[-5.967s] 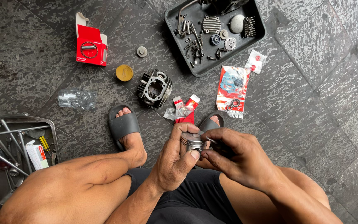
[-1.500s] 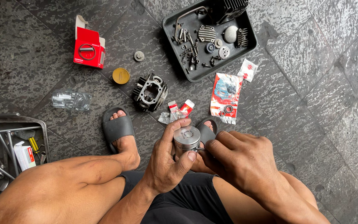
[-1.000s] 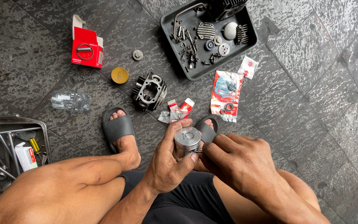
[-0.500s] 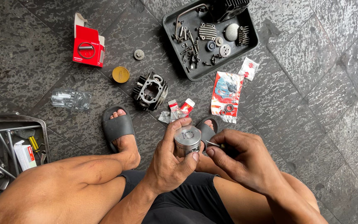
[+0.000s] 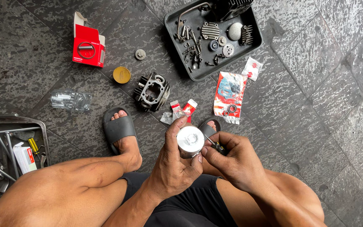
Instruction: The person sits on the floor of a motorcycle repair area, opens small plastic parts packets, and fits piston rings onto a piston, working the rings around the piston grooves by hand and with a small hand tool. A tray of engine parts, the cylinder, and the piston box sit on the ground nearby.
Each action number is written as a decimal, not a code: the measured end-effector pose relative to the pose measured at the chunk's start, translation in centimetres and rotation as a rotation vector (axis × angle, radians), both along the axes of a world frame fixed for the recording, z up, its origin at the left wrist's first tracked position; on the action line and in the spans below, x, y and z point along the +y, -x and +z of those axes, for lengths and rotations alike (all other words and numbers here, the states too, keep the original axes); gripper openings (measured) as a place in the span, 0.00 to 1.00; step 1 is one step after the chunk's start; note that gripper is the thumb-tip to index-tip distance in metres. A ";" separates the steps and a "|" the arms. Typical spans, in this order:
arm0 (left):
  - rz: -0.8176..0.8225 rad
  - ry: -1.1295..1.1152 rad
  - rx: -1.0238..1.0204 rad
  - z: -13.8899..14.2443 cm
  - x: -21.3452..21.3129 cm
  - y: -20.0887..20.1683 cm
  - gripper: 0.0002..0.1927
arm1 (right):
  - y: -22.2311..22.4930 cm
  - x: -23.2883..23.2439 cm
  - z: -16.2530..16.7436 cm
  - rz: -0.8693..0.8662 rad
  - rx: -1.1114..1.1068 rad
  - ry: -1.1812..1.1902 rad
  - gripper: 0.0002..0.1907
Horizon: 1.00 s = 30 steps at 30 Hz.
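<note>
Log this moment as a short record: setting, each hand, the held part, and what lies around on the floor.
setting: person seated on dark stone-tiled floor, feet in black slide sandals
left hand: grips shiny round silver metal piston, flat top facing the camera
right hand: fingertips at the piston's side, holding a small tool with a dark handle; its tip is hidden
floor ahead: black finned engine cylinder, round yellow cap, open red cardboard box, black plastic tray of small metal parts, red-and-blue plastic gasket packet
floor left: grey metal tray of tools
</note>
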State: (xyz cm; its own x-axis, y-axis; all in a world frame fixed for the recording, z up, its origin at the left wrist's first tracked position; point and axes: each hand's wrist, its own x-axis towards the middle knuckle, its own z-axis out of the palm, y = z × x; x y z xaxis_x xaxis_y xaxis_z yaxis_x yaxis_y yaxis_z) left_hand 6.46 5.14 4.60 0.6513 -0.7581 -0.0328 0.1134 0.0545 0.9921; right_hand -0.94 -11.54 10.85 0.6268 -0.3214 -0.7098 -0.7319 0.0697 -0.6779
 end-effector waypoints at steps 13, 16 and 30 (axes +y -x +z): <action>-0.009 -0.059 0.330 0.5 -0.1 -0.5 0.38 | 0.4 0.2 -0.7 -0.058 -0.094 -0.020 0.08; 0.023 -0.060 0.265 0.4 0.1 -0.8 0.36 | 0.5 0.7 -0.6 -0.005 -0.078 0.122 0.08; 0.001 0.035 0.294 0.4 0.4 -0.7 0.36 | 0.5 0.3 -0.6 0.032 -0.104 0.111 0.07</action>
State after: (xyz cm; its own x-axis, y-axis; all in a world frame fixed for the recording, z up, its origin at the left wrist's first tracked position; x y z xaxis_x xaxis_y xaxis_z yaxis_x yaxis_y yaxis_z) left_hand 7.18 5.56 5.02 0.6183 -0.7616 -0.1943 0.3955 0.0879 0.9142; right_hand -1.47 -11.20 10.29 0.7061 -0.3729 -0.6020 -0.6583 -0.0323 -0.7521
